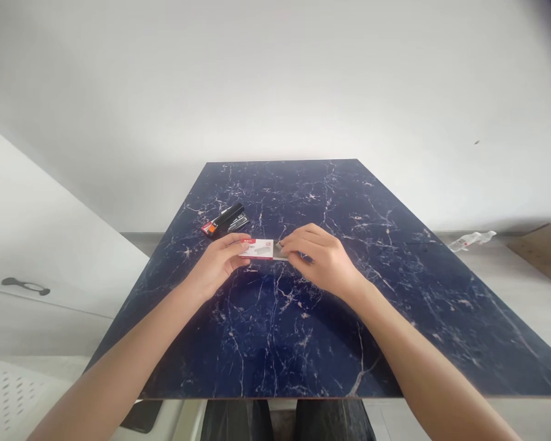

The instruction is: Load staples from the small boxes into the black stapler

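Observation:
A small red and white staple box [260, 248], printed with a picture of a staple strip, is held level just above the middle of the table. My left hand [220, 260] grips its left end between thumb and fingers. At the right end, a grey inner tray [279, 252] sticks out of the sleeve, and the fingertips of my right hand [319, 254] are closed around it. What lies in the tray is mostly hidden by those fingers. Beyond my left hand lies a black stapler [227, 218] with an orange patch, on or against a red and white printed package [206, 228].
The dark blue marbled table [275, 343] ends at a white wall behind. White drawers [64, 257] with a dark handle stand at the left. On the floor at right are a clear plastic bottle [471, 241] and a cardboard box [544, 251].

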A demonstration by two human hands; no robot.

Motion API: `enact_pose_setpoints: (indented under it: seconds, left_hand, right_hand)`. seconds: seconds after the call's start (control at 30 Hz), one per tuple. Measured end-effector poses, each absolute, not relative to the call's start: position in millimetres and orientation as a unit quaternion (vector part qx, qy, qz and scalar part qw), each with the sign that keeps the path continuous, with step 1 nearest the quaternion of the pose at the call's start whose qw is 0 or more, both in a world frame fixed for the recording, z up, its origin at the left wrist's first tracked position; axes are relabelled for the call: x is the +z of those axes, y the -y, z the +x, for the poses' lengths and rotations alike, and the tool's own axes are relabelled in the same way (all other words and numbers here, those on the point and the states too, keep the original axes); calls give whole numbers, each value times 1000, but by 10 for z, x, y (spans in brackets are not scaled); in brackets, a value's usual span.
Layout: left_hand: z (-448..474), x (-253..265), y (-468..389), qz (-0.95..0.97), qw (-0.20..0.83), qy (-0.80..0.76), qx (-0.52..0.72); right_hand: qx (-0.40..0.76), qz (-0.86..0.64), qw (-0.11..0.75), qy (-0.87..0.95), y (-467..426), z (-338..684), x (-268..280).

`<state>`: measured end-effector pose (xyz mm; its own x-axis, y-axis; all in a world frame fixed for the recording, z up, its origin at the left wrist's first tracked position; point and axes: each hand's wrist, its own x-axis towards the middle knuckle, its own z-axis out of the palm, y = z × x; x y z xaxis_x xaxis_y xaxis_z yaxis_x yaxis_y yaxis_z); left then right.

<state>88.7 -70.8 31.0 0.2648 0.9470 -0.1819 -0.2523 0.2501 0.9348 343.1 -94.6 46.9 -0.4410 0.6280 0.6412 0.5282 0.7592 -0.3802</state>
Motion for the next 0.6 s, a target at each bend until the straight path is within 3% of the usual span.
enact_pose_setpoints:
  seconds: [0.17,0.6]
  left_hand:
    - [892,299,699,409,677,-417,447]
    - [932,269,731,433,640,-420,476]
  right_hand:
    - [81,-348,374,856,993,3381,470]
    - [47,-423,396,814,1034,3225,368]
